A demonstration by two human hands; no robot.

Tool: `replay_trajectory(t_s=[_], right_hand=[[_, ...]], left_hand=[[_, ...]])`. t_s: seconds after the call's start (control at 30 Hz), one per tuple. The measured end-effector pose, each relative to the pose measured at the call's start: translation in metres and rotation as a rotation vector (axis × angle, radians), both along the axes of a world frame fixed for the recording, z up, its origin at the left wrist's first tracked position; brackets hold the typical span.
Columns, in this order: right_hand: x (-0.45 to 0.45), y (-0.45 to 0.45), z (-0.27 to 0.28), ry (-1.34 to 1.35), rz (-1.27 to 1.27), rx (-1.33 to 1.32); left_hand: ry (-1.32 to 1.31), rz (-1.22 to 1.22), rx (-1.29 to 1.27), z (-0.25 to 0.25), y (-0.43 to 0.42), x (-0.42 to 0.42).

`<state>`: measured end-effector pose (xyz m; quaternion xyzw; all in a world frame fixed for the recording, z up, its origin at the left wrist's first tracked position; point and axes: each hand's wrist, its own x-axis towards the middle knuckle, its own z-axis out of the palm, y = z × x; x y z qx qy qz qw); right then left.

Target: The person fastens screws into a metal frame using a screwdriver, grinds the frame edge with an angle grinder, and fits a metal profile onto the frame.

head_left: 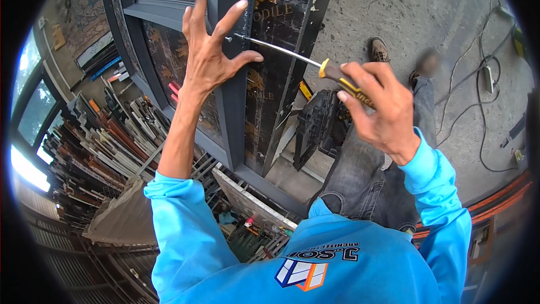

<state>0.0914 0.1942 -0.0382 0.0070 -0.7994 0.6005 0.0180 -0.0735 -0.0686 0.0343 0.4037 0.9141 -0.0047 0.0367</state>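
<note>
My right hand (pixel 379 107) is wrapped round the dark and yellow handle of a screwdriver (pixel 284 50), its long metal shaft pointing up and left. The shaft's tip meets a small screw (pixel 239 36) at the dark grey metal frame (pixel 229 90). Another screw (pixel 228 39) shows just beside my left hand (pixel 208 59); whether it touches the skin I cannot tell. That hand is open over the frame, its fingers spread and its thumb stretched toward the screwdriver shaft. Beneath the frame are dark boards (pixel 281 14) printed with gold figures and letters.
Many long metal profiles (pixel 107 146) are stacked at the left. A black case (pixel 316 118) and a yellow level (pixel 305 90) lie below the frame. Cables and a power strip (pixel 488 79) run across the concrete floor (pixel 394 5) at the right.
</note>
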Motion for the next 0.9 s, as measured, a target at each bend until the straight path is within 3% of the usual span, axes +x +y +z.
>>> replay_trajectory(t_s=[0.03,0.13,0.43,0.53,0.57,0.6,0.7,0.8,0.83,0.87,0.9], right_hand=[[-0.004,0.003,0.001,-0.004,0.005,-0.005],[-0.001,-0.001,0.004,-0.029,0.002,-0.008],[-0.001,0.002,0.003,-0.145,0.040,-0.231],[-0.015,0.019,0.011,-1.027,0.131,-0.894],[-0.012,0.016,0.007,-1.051,0.118,-1.082],[-0.012,0.017,0.010,-1.058,0.118,-1.083],[-0.021,0.020,0.017,-1.341,0.060,-1.415],[-0.018,0.019,0.016,-1.166,0.108,-1.223],[-0.015,0.015,0.022,-0.961,0.126,-0.800],[-0.005,0.005,0.008,-0.212,0.078,-0.214],[-0.005,0.006,0.008,-0.208,0.075,-0.219]], left_hand=[[-0.109,-0.002,0.073,-0.005,0.000,0.001],[-0.062,0.117,0.176,-0.018,0.007,0.006],[-0.071,0.022,0.160,-0.017,0.002,0.012],[-0.052,0.072,0.096,-0.019,0.003,0.012],[-0.057,0.061,0.094,-0.018,0.001,0.012],[-0.053,0.049,0.095,-0.018,0.001,0.011],[-0.051,0.049,0.118,-0.018,0.002,0.012],[-0.018,-0.018,0.171,-0.022,0.001,0.013],[-0.009,-0.057,0.183,-0.023,0.000,0.013],[-0.007,-0.060,0.182,-0.022,0.002,0.014],[-0.010,-0.048,0.153,-0.020,0.004,0.016]])
